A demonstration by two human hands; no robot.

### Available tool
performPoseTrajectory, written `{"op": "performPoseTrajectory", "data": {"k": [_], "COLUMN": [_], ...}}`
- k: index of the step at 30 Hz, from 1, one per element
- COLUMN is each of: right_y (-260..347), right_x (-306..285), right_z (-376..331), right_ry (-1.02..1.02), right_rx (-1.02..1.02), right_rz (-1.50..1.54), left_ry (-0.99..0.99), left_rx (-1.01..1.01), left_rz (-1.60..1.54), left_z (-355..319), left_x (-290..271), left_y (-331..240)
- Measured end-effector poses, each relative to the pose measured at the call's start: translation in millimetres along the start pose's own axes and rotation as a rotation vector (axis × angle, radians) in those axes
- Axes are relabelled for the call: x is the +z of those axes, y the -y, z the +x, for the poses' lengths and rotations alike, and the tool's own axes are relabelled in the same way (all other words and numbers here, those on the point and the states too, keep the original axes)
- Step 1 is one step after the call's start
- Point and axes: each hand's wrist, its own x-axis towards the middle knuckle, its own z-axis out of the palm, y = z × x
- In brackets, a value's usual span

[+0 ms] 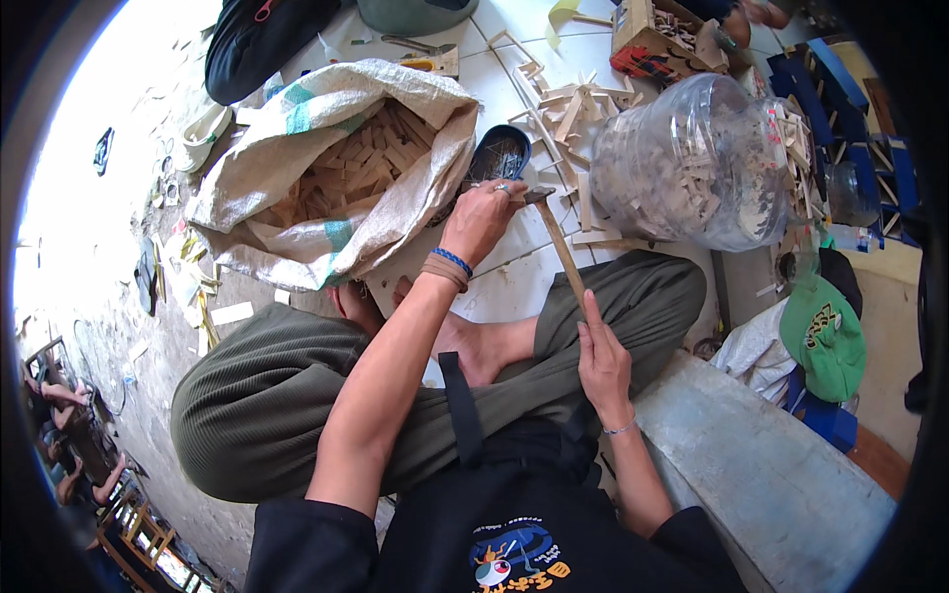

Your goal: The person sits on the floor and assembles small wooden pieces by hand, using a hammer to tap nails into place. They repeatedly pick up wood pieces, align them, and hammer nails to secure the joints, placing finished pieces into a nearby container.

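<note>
Black printed shirt, lower centre. Hammer, just right of upper centre: slim pale-wood handle, dark metal head; right hand closed round the handle's lower end. Left hand beside blue tray; its grip cannot be told.

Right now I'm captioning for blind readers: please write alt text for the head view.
A seated person holds a hammer in the right hand, its head by the left hand, near a dark blue dish of nails. An open woven sack of wood pieces stands to the left, a clear plastic container to the right.
</note>
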Motion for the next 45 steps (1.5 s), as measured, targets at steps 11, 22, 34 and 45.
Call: {"op": "performPoseTrajectory", "data": {"k": [11,22,34,45], "right_y": [-5,-8,-13,-13], "right_x": [10,18,22,22], "right_z": [7,5,11,18], "right_ry": [-0.054,-0.136,-0.154,-0.109], "right_rx": [-0.067,-0.092,-0.133,-0.116], "right_rz": [-0.002,0.014,-0.011,-0.022], "left_ry": [-0.029,-0.065,-0.064,-0.025], "left_rx": [0.023,-0.006,-0.039,-0.055], "left_rz": [0.017,-0.030,-0.106,-0.106], "left_z": [1,2,5,9], "left_x": [-3,-3,-4,-10], "left_y": [-1,-2,4,5]}}
